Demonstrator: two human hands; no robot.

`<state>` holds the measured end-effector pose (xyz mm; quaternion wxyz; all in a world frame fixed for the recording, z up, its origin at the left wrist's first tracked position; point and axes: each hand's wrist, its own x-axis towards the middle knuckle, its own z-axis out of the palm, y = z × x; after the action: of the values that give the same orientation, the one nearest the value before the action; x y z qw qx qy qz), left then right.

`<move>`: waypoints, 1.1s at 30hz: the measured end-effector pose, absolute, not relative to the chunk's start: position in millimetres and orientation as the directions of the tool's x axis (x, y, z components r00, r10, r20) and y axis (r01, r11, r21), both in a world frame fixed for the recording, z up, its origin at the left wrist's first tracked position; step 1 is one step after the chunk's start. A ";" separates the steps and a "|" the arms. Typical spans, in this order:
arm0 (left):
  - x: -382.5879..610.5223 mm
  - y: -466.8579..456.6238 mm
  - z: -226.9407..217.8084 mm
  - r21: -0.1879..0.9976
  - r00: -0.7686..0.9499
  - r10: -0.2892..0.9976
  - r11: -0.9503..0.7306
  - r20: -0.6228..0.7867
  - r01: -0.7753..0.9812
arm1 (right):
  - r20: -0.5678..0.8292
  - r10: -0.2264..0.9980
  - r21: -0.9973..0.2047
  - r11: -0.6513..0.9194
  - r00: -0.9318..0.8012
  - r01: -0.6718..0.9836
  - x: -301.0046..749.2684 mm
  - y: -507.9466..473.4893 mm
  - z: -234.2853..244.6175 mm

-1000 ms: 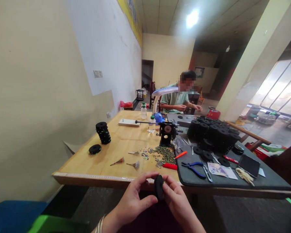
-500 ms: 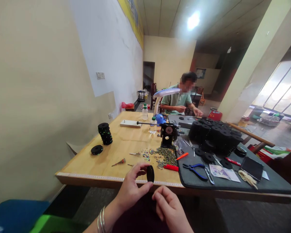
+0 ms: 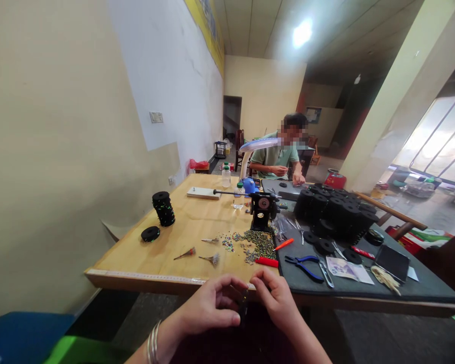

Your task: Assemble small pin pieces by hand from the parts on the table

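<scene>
My left hand (image 3: 214, 306) grips a black foam spool (image 3: 243, 306) on edge between thumb and fingers, just below the table's front edge. Small specks of colour show along the spool's rim. Close beside it on the right, my right hand (image 3: 275, 298) is closed in a pinch; whatever lies between its fingertips is too small to make out. Beyond the hands, on the wood, are a heap of small beads (image 3: 263, 244), a red-handled tool (image 3: 266, 262) and bristly tufts (image 3: 211, 259). A black hand-cranked winder (image 3: 261, 212) with a long rod stands behind them.
Left on the table (image 3: 117, 258) are a stack of black spools (image 3: 163, 208) and a single spool (image 3: 150, 233). The dark mat (image 3: 349, 285) at right carries many spools (image 3: 333, 210), blue-handled pliers (image 3: 306, 267) and a phone (image 3: 392, 263). Across sits a co-worker (image 3: 267, 159) behind a lamp (image 3: 260, 145).
Both hands have shifted: the left lower with the spool, the right up beside the spool's top. A bristly tuft behind my left hand is now uncovered. The co-worker's hand moved left.
</scene>
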<state>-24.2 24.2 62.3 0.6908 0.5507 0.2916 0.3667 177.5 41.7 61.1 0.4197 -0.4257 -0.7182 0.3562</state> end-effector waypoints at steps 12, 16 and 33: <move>-16.8 32.2 54.6 0.985 0.185 0.982 0.002 0.030 -0.171 | 0.067 0.918 -0.965 0.159 -0.391 0.209 161.9 0.4 43.6; -18.5 34.1 52.3 0.998 0.316 0.948 0.001 0.021 -0.070 | 0.191 0.902 -0.904 0.315 -0.386 0.289 171.0 8.7 69.7; -10.8 28.2 52.7 0.955 0.150 0.989 0.062 -0.019 -0.290 | 0.014 0.932 -0.996 0.045 -0.361 0.079 159.7 6.7 17.8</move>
<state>-10.8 28.2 52.7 0.6141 0.4449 0.3926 0.5205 159.7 6.7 17.8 0.3853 -0.4135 -0.6118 0.5535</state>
